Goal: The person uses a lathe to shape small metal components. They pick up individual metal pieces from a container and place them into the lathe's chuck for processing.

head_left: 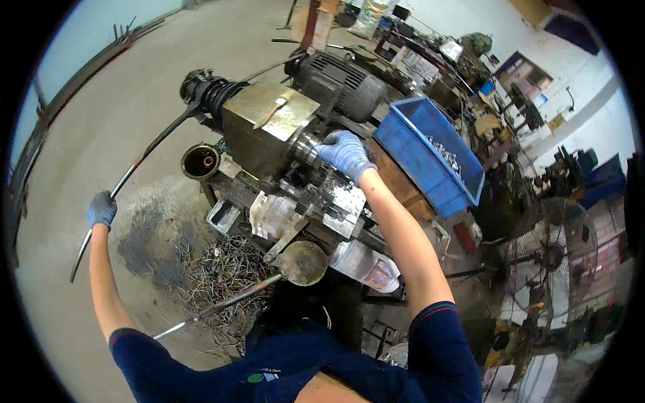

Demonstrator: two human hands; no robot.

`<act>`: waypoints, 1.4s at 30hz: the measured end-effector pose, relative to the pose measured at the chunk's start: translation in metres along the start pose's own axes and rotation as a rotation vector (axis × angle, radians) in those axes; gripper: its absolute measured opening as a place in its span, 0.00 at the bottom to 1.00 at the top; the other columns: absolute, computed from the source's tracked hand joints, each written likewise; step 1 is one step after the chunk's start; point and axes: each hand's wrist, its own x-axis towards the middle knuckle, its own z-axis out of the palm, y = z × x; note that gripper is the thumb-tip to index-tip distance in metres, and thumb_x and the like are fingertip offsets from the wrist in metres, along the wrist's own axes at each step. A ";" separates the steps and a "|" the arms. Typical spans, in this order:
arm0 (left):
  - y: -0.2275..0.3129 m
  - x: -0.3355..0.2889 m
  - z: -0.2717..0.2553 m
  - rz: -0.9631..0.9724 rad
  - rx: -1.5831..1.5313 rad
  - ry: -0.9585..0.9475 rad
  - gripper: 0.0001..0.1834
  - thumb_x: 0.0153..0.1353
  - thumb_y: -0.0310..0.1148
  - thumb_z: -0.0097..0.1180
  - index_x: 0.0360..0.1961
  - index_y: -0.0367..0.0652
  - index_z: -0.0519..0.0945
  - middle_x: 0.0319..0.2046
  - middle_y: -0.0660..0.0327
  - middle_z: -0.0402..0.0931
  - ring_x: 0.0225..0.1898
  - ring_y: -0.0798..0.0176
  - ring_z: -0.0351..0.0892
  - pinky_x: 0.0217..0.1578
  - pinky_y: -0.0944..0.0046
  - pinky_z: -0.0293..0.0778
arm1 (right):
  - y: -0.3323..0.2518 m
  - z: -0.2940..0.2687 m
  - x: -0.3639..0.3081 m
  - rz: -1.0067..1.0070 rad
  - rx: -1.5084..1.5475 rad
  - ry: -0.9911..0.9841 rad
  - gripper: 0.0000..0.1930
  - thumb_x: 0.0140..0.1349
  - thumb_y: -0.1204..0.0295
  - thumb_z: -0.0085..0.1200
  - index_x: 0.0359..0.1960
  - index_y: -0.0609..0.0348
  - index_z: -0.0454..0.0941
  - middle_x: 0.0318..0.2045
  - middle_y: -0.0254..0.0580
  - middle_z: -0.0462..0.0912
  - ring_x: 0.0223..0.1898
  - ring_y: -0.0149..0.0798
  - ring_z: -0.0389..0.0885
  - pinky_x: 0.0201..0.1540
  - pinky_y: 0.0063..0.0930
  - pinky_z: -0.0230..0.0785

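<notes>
My left hand [102, 209], in a grey-blue work glove, is wrapped round a long metal lever [149, 153] at the far left. This lever runs up to the black clamp end of a small lathe-like machine [254, 138]. My right hand [342, 153], in a light blue glove, is at the round metal chuck [306, 146] on the machine's right side. Its fingers bend over the chuck's face; whatever lies between them is hidden. On the machine's flat brass-coloured top lies a brush [274, 111] with a wooden handle.
A blue crate [430, 151] with small metal parts stands right of the machine, near an electric motor [342, 84]. Metal shavings [225, 282] heap on the floor below. A second lever [228, 305] with a round hub juts toward me. A fan [551, 258] stands at right.
</notes>
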 end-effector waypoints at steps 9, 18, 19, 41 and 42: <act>0.159 -0.022 0.220 0.256 -0.781 -0.411 0.23 0.56 0.47 0.51 0.47 0.43 0.77 0.43 0.46 0.77 0.44 0.47 0.76 0.48 0.55 0.69 | 0.108 -0.084 -0.185 -0.043 -0.086 0.455 0.16 0.49 0.58 0.62 0.26 0.60 0.82 0.43 0.54 0.79 0.43 0.51 0.79 0.48 0.35 0.70; 0.270 -0.024 0.149 0.707 0.169 -0.382 0.15 0.51 0.38 0.50 0.39 0.50 0.81 0.37 0.53 0.80 0.42 0.46 0.77 0.43 0.52 0.73 | 0.231 -0.095 -0.360 0.484 -0.048 0.428 0.15 0.48 0.63 0.65 0.23 0.66 0.80 0.20 0.47 0.81 0.21 0.37 0.79 0.28 0.28 0.71; 0.273 -0.031 0.141 0.686 0.124 -0.366 0.14 0.51 0.37 0.50 0.38 0.51 0.81 0.37 0.53 0.80 0.42 0.46 0.78 0.42 0.52 0.73 | 0.252 -0.095 -0.364 0.487 -0.122 0.446 0.15 0.49 0.64 0.65 0.24 0.67 0.80 0.20 0.47 0.81 0.21 0.36 0.79 0.28 0.28 0.71; 0.238 -0.261 -0.077 0.669 -0.160 -0.933 0.22 0.55 0.45 0.57 0.45 0.43 0.78 0.29 0.50 0.80 0.28 0.58 0.78 0.34 0.58 0.73 | 0.443 -0.109 -0.385 0.947 -0.700 0.185 0.30 0.45 0.55 0.60 0.49 0.57 0.73 0.52 0.52 0.73 0.57 0.51 0.66 0.61 0.40 0.56; 0.229 -0.260 -0.053 0.704 -0.308 -0.930 0.21 0.54 0.44 0.57 0.45 0.44 0.78 0.27 0.50 0.79 0.26 0.58 0.78 0.33 0.58 0.73 | 0.440 -0.099 -0.396 0.928 -0.699 0.204 0.27 0.45 0.53 0.60 0.45 0.57 0.74 0.49 0.52 0.75 0.55 0.51 0.68 0.59 0.40 0.58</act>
